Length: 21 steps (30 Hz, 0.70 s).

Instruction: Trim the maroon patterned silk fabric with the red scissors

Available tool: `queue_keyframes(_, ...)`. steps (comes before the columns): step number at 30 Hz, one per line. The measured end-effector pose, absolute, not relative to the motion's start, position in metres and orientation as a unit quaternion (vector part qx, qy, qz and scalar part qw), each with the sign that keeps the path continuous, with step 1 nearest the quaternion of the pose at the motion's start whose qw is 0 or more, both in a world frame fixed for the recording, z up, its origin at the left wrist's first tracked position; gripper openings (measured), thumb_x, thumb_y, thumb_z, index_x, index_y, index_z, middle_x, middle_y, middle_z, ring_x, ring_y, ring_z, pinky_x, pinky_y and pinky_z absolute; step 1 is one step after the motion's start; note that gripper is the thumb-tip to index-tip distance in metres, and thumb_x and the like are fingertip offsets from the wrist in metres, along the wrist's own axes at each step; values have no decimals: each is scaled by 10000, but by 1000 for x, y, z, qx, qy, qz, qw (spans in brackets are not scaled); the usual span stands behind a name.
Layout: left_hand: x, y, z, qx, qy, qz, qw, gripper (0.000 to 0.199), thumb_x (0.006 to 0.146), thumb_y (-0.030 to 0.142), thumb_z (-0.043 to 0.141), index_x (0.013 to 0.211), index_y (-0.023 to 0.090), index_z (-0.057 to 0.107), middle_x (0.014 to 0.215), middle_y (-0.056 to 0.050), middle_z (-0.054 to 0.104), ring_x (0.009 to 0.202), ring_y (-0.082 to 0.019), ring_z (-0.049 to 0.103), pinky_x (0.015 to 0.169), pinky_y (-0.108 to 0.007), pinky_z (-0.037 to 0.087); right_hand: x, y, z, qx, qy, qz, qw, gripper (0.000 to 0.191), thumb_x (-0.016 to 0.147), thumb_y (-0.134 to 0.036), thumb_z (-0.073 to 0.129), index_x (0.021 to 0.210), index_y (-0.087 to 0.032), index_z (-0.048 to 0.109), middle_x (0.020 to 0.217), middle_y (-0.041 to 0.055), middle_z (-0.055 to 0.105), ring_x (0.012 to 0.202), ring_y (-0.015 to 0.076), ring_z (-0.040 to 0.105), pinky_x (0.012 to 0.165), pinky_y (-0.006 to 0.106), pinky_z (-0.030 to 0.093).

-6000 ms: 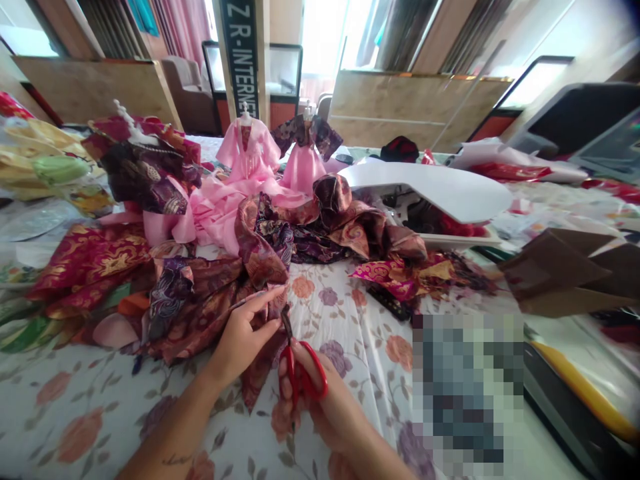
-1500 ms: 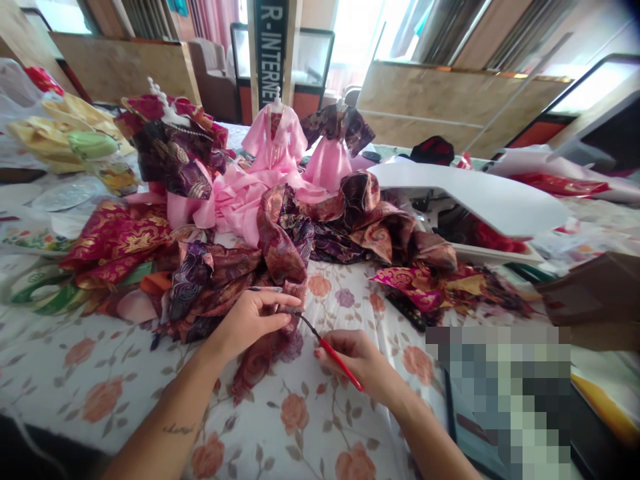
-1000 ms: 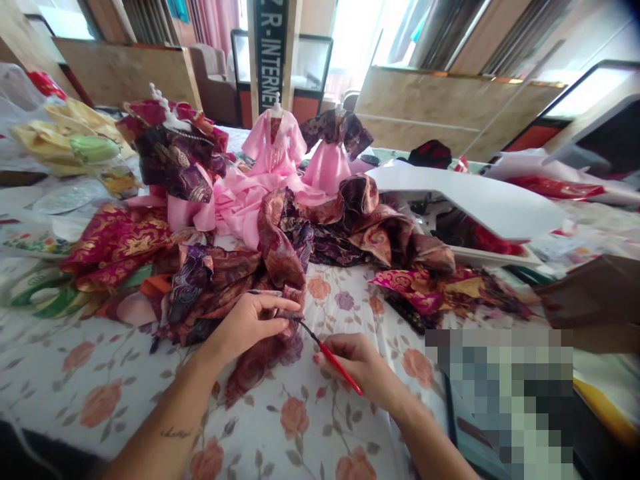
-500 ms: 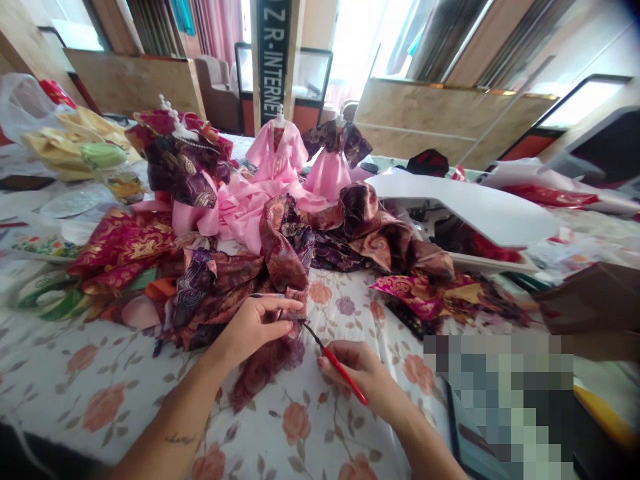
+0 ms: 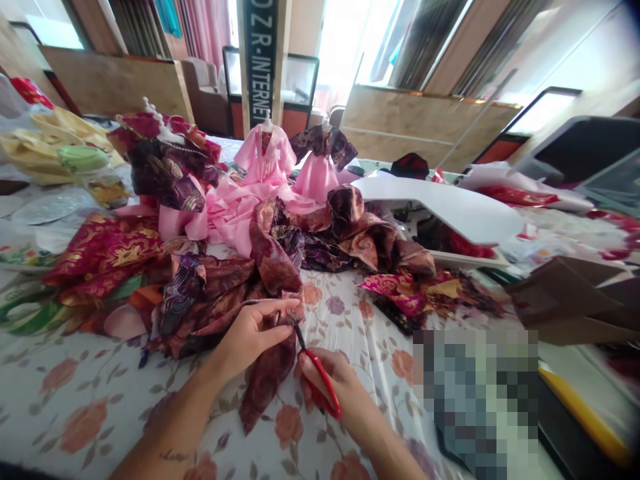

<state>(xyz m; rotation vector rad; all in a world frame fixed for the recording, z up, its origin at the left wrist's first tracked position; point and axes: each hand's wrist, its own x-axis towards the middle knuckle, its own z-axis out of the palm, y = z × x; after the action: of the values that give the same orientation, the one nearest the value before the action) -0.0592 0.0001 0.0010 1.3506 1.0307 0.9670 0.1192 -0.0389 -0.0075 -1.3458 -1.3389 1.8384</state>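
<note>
Pinched between the fingers of my left hand (image 5: 257, 331) is the edge of a long reddish-brown and purple brocade fabric (image 5: 273, 233). A loose end of it hangs down below my fingers onto the tablecloth. My right hand (image 5: 333, 380) grips a pair of scissors (image 5: 320, 380) by their red handles. Their dark blades point up and left and meet the fabric just beside my left fingertips. How far the blades are apart is hard to see. The rest of the brocade lies bunched across the middle of the table.
Behind the fabric stand small dress forms in a pink dress (image 5: 265, 157) and a dark-topped pink dress (image 5: 320, 167). Magenta-gold cloth (image 5: 113, 250) and green tape rolls (image 5: 25, 313) lie left. A white lidded box (image 5: 445, 207), fabric scraps (image 5: 425, 293) and a brown carton (image 5: 565, 300) are right.
The scissors have turned more upright, their red handles now showing as loops, and the blades reach further into the fabric edge. The whole view has shifted slightly to the right.
</note>
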Motion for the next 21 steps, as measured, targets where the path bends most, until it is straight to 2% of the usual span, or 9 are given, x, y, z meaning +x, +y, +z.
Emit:
queue_keyframes(10,-55,-2,-1,550,441,423,570,423,783,198,648,1206,190,629,1178,-52,669,1165,-230,559,1026,-330,384,103,-52,-7,-520,-448,659,307,553,752,-710,542,619,-178,468,466,-46,478,382,55,382,383,190,272)
queue_keyframes(16,-46,-7,-4,544,449,454,544,437,789,195,646,1225,198,610,1282,-54,607,1195,-221,539,1041,-318,370,89,-67,-14,-498,-335,707,374,516,741,-708,555,713,-200,472,459,-65,475,332,112,497,323,212,370)
queue_keyframes(21,-42,-11,-6,544,466,461,524,406,791,195,645,1196,197,624,1275,-44,611,1217,-208,518,1063,-308,340,79,-74,-20,-481,-277,721,415,480,774,-668,558,727,-197,480,471,-67,470,317,104,486,308,203,350)
